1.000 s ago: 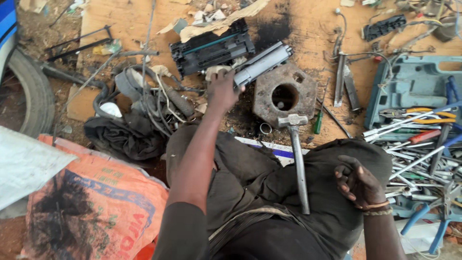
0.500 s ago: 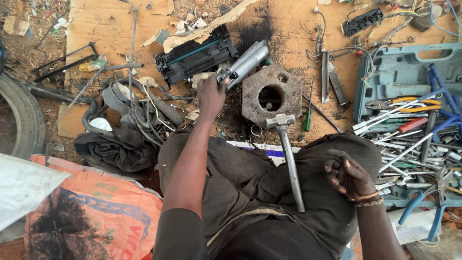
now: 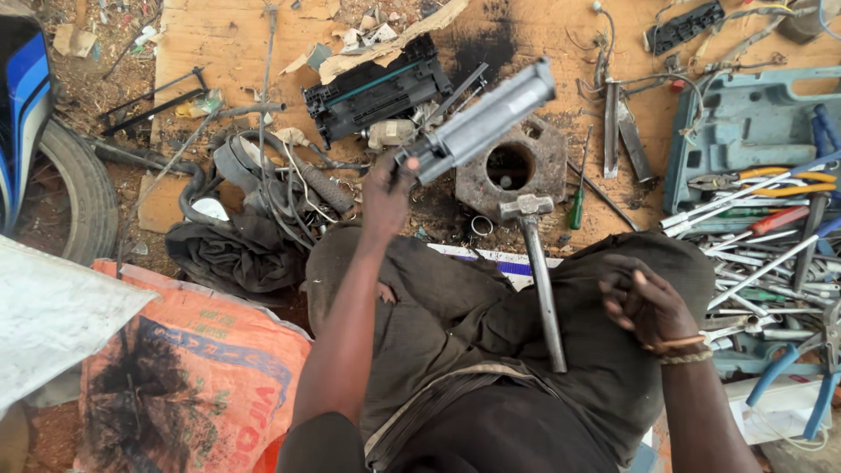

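Observation:
My left hand (image 3: 386,191) grips one end of a long grey metal part (image 3: 484,123) and holds it raised, slanting up to the right above a rusty metal block with a round hole (image 3: 512,164). My right hand (image 3: 646,302) rests on my right knee with its fingers loosely curled and nothing in it. A metal hammer (image 3: 539,273) lies across my lap between the two hands, its head near the block.
A black toner-like cartridge (image 3: 377,88) lies on the wooden board (image 3: 219,35). Hoses and wires (image 3: 272,180) pile up at left, beside a tyre (image 3: 83,188) and an orange sack (image 3: 193,377). Wrenches and pliers (image 3: 762,236) and a grey-blue tool case (image 3: 745,123) fill the right.
My left hand has lifted the grey metal part higher and nearer the camera. The right hand and the hammer have stayed in place.

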